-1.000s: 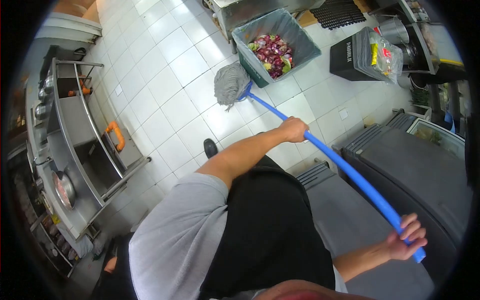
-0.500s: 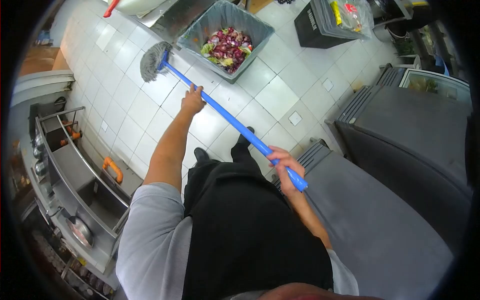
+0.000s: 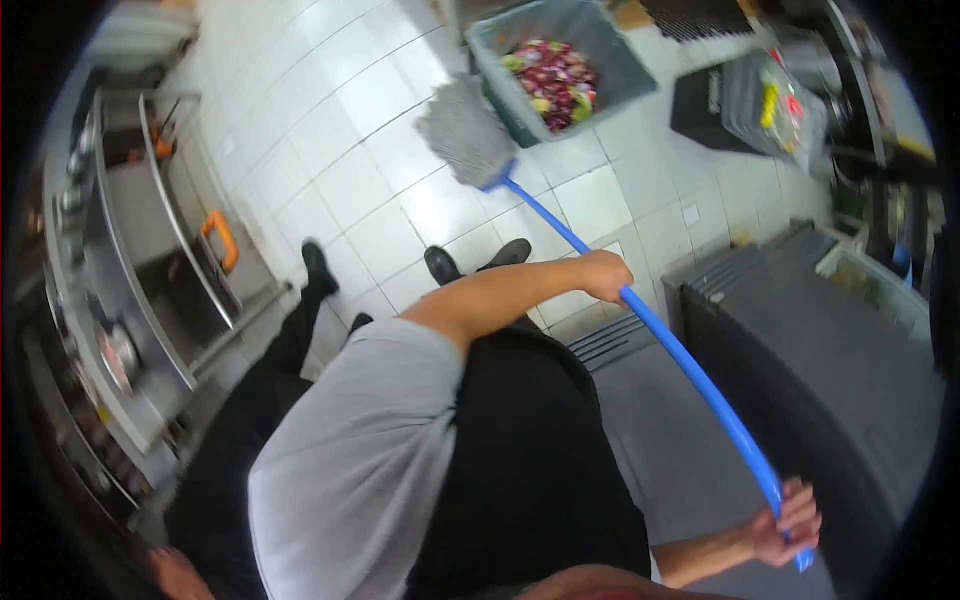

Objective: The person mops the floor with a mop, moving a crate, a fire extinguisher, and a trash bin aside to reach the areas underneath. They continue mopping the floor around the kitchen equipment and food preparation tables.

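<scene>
A mop with a long blue handle crosses in front of my body. Its grey mop head rests on the white tiled floor beside a bin. Partway along the handle, my left hand is closed around it, with my left arm reaching across my black apron. Near the handle's end, at the lower right, my right hand grips it too. Close to the mop head stands a grey bin, lined with a bag and holding red onion scraps and leafy bits.
Behind me on the left, another person's black-clad leg and hand show. Metal sinks with an orange pipe line the left side. Grey cabinets stand on the right. A black bin is at the upper right.
Both hands have swung right with the mop, and the mop head has moved right, nearer the scrap bin. The view has shifted; another person has appeared at the left.
</scene>
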### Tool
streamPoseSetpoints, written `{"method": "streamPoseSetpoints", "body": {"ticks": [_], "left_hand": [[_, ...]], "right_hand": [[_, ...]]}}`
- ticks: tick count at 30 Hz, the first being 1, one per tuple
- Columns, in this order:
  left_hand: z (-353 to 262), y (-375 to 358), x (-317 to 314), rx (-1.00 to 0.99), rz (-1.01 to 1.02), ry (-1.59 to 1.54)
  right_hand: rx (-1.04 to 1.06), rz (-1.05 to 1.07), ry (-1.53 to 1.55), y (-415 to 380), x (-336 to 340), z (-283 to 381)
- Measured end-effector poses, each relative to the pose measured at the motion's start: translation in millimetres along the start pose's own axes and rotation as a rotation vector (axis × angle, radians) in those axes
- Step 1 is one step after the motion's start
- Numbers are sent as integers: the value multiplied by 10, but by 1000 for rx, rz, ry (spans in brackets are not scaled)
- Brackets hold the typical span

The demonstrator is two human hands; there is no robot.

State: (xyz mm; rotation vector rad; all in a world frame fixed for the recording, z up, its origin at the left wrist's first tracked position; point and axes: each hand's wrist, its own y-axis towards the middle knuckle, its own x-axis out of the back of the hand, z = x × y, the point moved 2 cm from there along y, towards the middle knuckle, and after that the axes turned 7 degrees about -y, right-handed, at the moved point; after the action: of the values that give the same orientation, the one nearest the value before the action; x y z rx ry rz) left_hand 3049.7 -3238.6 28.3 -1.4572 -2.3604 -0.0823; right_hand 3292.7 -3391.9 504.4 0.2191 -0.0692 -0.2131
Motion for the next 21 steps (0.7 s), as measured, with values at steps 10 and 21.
{"method": "streamPoseSetpoints", "body": {"ticks": [10,21], "left_hand": [[499,-866,93,239,-538,-115],[808,-2481,353,331,-1010,-75]], "right_hand": [[60,429,147,1409,-632,-182],[266,652,324,1529,-2829,-408]]}}
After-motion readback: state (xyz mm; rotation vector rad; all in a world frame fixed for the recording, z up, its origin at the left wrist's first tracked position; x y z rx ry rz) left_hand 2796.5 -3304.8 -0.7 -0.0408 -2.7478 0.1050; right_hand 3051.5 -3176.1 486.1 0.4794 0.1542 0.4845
